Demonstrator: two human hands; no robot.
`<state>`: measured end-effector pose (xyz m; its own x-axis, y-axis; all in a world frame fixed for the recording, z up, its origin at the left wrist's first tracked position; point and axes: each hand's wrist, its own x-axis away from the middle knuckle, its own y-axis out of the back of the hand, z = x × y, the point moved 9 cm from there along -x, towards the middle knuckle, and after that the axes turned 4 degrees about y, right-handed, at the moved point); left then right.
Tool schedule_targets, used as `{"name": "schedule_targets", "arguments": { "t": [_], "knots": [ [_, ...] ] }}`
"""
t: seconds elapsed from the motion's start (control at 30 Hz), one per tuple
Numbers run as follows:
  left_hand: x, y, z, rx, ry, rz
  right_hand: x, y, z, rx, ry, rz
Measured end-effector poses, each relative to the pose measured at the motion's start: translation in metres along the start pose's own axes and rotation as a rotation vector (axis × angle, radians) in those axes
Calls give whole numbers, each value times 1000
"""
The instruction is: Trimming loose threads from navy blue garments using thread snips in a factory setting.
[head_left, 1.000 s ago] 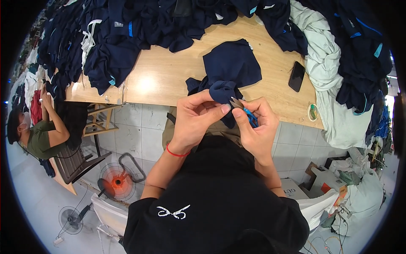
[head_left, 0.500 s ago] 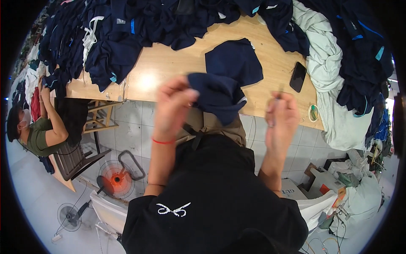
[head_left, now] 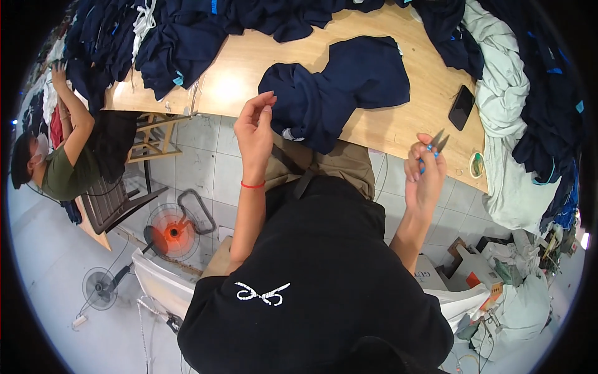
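A pale wooden tabletop filled the middle, with a heap of navy garments crowding its far edge. A length of pale green cloth ran down its right edge and hung over it. A loose navy piece lay toward the near edge, its right part spread flat, its left part bunched and drooping past that edge. The left hand (a red band circled its wrist) was at the bunched part, thumb and fingers narrowly apart; I could not tell whether they pinched cloth. The right hand, well apart from it, was at the near edge, fingers curled in a grip. A black phone lay near the right edge. Blue-handled snips sat in that grip, 2 blades upward and parted.
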<state>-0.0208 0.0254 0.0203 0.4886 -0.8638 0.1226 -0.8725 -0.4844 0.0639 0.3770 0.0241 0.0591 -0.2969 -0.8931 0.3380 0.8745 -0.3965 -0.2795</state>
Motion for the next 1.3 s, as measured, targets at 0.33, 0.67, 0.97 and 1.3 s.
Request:
{"name": "schedule_targets", "arguments": {
  "t": [0.33, 0.67, 0.97, 1.3],
  "knots": [
    [17, -23, 3, -624, -170, 467, -14, -17, 19, 130, 96, 139],
    [38, -81, -51, 526, 412, 687, 4, -41, 32, 177, 161, 189],
    [43, -78, -58, 504, 323, 706, 13, -72, 22, 310, 107, 297],
    [48, -81, -77, 342, 233, 662, 33, -100, 36, 506, 295, 381]
  ]
}}
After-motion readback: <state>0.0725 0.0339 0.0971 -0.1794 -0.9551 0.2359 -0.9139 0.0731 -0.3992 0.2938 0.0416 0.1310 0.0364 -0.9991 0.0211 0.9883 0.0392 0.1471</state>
